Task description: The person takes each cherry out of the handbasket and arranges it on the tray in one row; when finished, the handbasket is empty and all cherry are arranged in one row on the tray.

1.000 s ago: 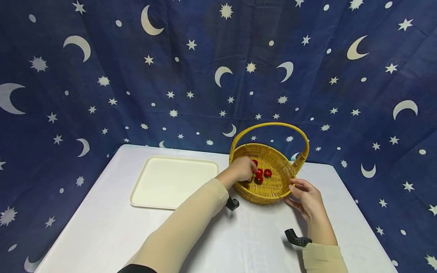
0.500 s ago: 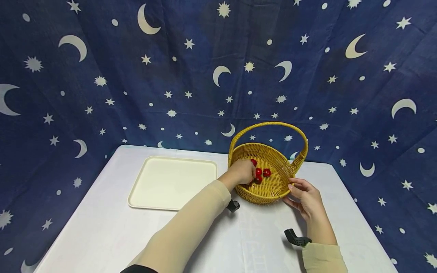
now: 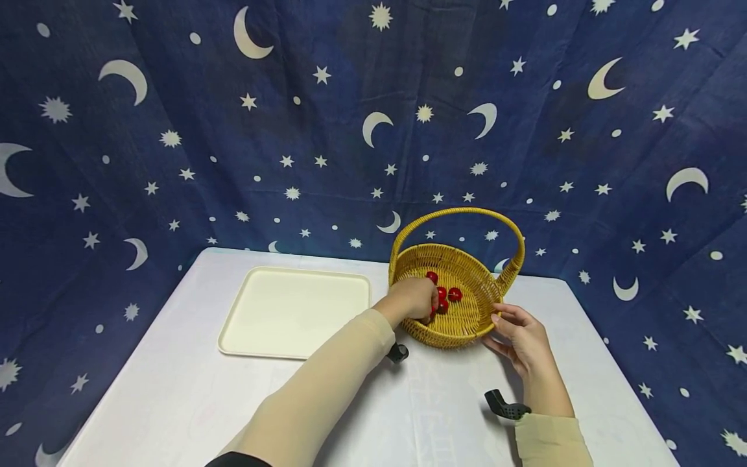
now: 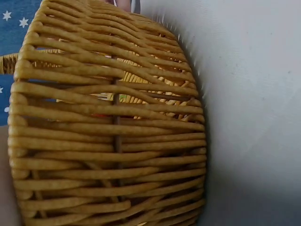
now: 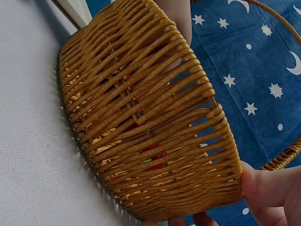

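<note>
A yellow woven basket [image 3: 452,337] with a tall arched handle stands at the back right of the table, and several small red cherries [image 3: 455,294] lie inside it. My left hand [image 3: 415,298] reaches over its near-left rim, fingers bent down among the fruit. One red cherry shows right at those fingertips; whether they pinch it is hidden. At the right side of the basket my right hand [image 3: 522,337] grips the rim, thumb [image 5: 265,186] against the outside and other fingers lower down. The left wrist view is mostly filled by the basket's woven wall [image 4: 113,136].
A cream rectangular tray [image 3: 294,311] lies on the white-covered table [image 3: 443,415], left of the basket and partly behind the left sleeve. Close behind the table hangs a blue cloth [image 3: 327,130] with moons and stars. Black wrist-camera mounts [image 3: 506,405] stick out near both wrists.
The left hand has sunk slightly lower into the basket, its fingers bending in more among the cherries. The right hand keeps its hold on the rim. The head view has shifted slightly.
</note>
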`<state>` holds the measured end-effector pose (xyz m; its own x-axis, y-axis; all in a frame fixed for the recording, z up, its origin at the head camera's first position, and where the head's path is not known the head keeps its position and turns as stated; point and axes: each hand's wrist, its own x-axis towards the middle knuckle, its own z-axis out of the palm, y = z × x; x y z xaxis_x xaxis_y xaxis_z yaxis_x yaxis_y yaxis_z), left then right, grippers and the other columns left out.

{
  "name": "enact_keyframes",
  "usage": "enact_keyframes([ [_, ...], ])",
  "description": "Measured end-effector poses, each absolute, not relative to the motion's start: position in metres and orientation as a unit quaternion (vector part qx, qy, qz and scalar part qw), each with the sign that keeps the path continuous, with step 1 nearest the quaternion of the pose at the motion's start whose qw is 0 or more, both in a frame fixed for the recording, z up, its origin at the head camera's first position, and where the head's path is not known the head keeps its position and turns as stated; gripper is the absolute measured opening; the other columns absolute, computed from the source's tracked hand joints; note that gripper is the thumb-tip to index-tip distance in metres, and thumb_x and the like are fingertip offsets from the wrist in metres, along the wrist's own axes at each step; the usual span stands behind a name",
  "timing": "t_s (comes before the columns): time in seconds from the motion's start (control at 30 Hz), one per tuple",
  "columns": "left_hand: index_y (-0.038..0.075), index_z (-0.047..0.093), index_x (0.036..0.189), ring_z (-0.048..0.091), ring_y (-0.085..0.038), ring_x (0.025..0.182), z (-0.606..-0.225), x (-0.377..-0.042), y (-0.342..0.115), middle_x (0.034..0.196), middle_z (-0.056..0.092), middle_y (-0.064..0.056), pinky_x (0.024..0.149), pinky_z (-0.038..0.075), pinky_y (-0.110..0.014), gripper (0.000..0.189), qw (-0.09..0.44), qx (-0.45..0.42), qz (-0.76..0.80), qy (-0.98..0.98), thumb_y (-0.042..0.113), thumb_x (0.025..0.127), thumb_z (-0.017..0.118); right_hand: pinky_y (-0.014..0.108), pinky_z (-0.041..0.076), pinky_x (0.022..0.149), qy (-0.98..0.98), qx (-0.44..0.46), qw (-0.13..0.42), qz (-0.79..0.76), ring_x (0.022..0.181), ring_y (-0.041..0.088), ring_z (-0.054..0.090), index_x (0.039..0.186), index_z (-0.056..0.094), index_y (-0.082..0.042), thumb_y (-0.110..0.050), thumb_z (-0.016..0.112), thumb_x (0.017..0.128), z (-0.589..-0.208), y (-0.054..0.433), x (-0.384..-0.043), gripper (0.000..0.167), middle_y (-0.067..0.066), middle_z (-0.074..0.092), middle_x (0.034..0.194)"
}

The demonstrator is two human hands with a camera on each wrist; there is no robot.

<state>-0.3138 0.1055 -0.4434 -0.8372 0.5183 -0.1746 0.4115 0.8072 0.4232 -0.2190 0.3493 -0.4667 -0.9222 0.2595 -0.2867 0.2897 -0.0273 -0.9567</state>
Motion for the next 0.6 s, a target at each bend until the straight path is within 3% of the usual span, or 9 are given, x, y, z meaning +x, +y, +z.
enact_keyframes([
  [0.33, 0.019, 0.083, 0.116, 0.067, -0.014, 0.109, -0.431, -0.311, 0.095, 0.115, 0.077, 0.004, 0.098, 0.053, -0.025, 0.032, 0.131, 0.349, 0.305, 0.876, 0.006, 0.087, 0.087, 0.049, 0.062, 0.097, 0.696, 0.199, 0.012, -0.690, 0.108, 0.014, 0.067, 0.144, 0.065, -0.018, -0.012, 0.069, 0.105, -0.466, 0.351, -0.216, 0.039, -0.010, 0.061, 0.114],
  [0.6, 0.017, 0.081, 0.122, 0.062, -0.008, 0.099, -0.406, -0.287, 0.057, 0.118, 0.074, 0.002, 0.087, 0.052, -0.021, 0.034, 0.097, 0.378, 0.354, 0.850, 0.006, 0.090, 0.086, 0.049, 0.063, 0.096, 0.697, 0.192, 0.011, -0.691, 0.104, 0.012, 0.065, 0.143, 0.065, -0.018, -0.013, 0.070, 0.105, -0.469, 0.349, -0.217, 0.039, -0.010, 0.061, 0.114],
])
